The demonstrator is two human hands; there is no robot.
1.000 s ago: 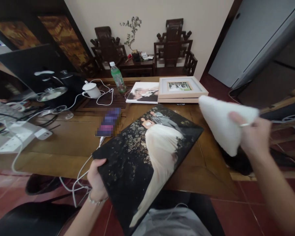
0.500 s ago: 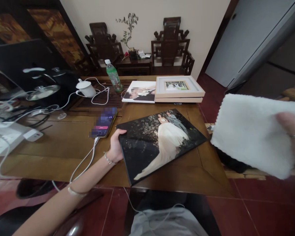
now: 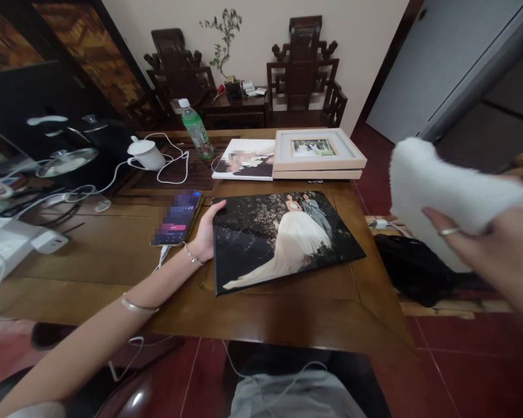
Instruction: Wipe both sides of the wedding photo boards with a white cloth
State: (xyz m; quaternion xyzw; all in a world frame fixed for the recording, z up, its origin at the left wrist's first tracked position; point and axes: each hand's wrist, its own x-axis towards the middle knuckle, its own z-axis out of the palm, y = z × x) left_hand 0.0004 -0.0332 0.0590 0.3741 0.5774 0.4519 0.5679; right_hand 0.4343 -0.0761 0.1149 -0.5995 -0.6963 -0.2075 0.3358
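Observation:
My left hand [image 3: 204, 235] grips the left edge of a dark wedding photo panel [image 3: 287, 238], its thumb on the front corner. The panel is tilted over the wooden table [image 3: 283, 319], and its picture of a couple faces me. Off the table's right side, my right hand [image 3: 479, 244] is closed on a fluffy white cloth [image 3: 436, 180]. The cloth is bunched and folded over, apart from the panel. Some of my right fingers are hidden by the cloth, and the forearm is smeared by motion.
Behind the panel lie stacked pale frames [image 3: 318, 165] and a white-edged photo print [image 3: 244, 159]. A phone [image 3: 178, 217] on a cable, a green-labelled bottle [image 3: 197, 130], a lidded white cup [image 3: 146, 154] and a power strip [image 3: 9, 249] stand left. A black bag [image 3: 412, 270] sits right, below.
The white cloth, spread flat before, is now folded and bunched in my right hand, which has turned and moved left. My left hand has turned the panel slightly, its near corner rising.

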